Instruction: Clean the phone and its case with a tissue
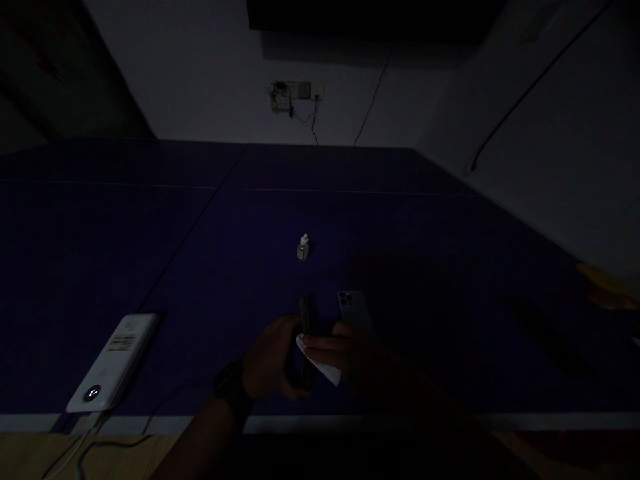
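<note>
Pretty dim in here, but it looks to me like the wiping step. The left hand [267, 360] is clamped on a dark slab [305, 320], most likely a phone, propped on its long edge with the thumb near the close end and the fingers near the far one. The right hand [350, 350] has a folded white cloth [327, 371] under its fingers and is pressing it against the slab's right side. Can't make out the thumb on that one.

A silvery phone with a camera cluster [355, 308] lies back up at the right hand, partly covered by it. Straight out past both hands there's a small white-capped bottle [303, 249] standing upright, and a white power bank [115, 363] sits well off to the left of the left hand.

I'd say the next move calls for a firm left grip and light, even cloth pressure, so the slab doesn't tip.
</note>
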A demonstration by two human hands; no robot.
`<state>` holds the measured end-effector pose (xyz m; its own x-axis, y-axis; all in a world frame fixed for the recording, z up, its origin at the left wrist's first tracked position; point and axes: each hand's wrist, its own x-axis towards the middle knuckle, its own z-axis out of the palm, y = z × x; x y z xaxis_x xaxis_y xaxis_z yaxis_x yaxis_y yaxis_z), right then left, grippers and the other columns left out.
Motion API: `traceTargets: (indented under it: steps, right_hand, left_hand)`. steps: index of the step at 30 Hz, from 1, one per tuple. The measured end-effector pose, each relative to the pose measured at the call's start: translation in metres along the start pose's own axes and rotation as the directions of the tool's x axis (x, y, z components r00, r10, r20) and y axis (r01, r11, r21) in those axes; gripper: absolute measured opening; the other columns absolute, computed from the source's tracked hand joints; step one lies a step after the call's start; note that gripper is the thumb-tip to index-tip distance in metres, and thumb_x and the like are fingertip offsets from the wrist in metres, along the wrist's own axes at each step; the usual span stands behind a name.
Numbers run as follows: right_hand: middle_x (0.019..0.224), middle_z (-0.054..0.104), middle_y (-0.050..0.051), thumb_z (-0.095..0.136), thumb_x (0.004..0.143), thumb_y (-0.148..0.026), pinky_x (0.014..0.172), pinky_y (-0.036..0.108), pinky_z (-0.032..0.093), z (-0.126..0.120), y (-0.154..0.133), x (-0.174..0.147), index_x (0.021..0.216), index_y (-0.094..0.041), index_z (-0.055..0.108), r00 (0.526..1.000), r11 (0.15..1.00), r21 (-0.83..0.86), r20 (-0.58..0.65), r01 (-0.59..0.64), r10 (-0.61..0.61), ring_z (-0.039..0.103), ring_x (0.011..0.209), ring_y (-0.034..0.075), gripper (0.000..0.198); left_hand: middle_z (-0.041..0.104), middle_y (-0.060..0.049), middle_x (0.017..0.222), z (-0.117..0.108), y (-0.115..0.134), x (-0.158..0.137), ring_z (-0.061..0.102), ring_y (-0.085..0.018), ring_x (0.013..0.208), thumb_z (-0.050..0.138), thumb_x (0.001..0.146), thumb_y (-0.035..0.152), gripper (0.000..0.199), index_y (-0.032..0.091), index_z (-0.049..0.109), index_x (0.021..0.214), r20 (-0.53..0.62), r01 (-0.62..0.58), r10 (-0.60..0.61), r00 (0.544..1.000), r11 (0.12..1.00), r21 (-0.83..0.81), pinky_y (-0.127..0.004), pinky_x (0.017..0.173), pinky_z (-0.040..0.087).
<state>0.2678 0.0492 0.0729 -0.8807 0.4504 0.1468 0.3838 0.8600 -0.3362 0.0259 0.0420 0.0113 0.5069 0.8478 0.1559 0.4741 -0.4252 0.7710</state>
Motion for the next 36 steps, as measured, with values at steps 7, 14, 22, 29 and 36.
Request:
traceTargets:
  steps: [7, 14, 22, 29, 36]
  right_hand:
    - [0.153, 0.051, 0.012, 0.061, 0.082, -0.01, 0.085, 0.037, 0.047, 0.022, 0.004, -0.001, 0.147, -0.017, 0.051, 1.0, 0.998, -0.059, 0.01, -0.029, 0.03, 0.061, 0.106, 0.024, 0.066]
    - [0.137, 0.066, 0.01, 0.053, 0.091, -0.008, 0.085, 0.039, 0.05, 0.028, 0.017, -0.004, 0.137, -0.023, 0.059, 0.984, 1.0, -0.024, -0.18, -0.007, 0.003, 0.06, 0.097, 0.023, 0.049]
    - [0.125, 0.062, 0.012, 0.059, 0.081, -0.006, 0.092, 0.038, 0.054, 0.039, 0.006, 0.008, 0.137, -0.021, 0.054, 0.926, 0.906, 0.388, -0.254, -0.168, 0.281, 0.063, 0.111, 0.024, 0.058]
    - [0.114, 0.067, 0.01, 0.051, 0.093, -0.011, 0.085, 0.033, 0.056, 0.031, 0.004, 0.012, 0.132, -0.019, 0.062, 0.938, 0.874, 0.453, -0.191, -0.176, 0.288, 0.067, 0.098, 0.02, 0.041]
    - [0.12, 0.073, 0.01, 0.055, 0.093, -0.009, 0.088, 0.032, 0.055, 0.02, 0.007, 0.014, 0.13, -0.021, 0.067, 0.978, 0.935, 0.328, -0.11, -0.133, 0.177, 0.07, 0.104, 0.02, 0.041]
  left_hand:
    - [0.055, -0.013, 0.138, 0.0, 0.0, 0.0, 0.054, -0.041, 0.126, 0.097, 0.042, 0.031, 0.118, 0.024, 0.038, 0.143, 0.003, -0.026, 0.026, 1.0, 1.0, 0.012, -0.057, 0.108, 0.043]
    - [0.055, -0.012, 0.139, 0.0, -0.001, -0.001, 0.055, -0.042, 0.125, 0.098, 0.036, 0.028, 0.123, 0.026, 0.038, 0.143, -0.002, -0.013, 0.013, 1.0, 1.0, 0.021, -0.056, 0.107, 0.044]
    - [0.059, -0.01, 0.133, -0.002, 0.002, 0.001, 0.058, -0.039, 0.12, 0.095, 0.041, 0.029, 0.11, 0.027, 0.043, 0.138, 0.018, -0.01, 0.01, 1.0, 1.0, 0.019, -0.053, 0.104, 0.046]
    - [0.058, -0.009, 0.135, -0.002, 0.001, 0.001, 0.056, -0.04, 0.122, 0.094, 0.041, 0.032, 0.113, 0.028, 0.04, 0.14, 0.013, -0.005, 0.004, 1.0, 1.0, 0.018, -0.054, 0.106, 0.045]
    - [0.057, -0.01, 0.135, -0.003, 0.001, 0.001, 0.057, -0.04, 0.121, 0.097, 0.039, 0.026, 0.116, 0.027, 0.041, 0.14, 0.021, 0.0, 0.0, 1.0, 1.0, 0.018, -0.054, 0.105, 0.045]
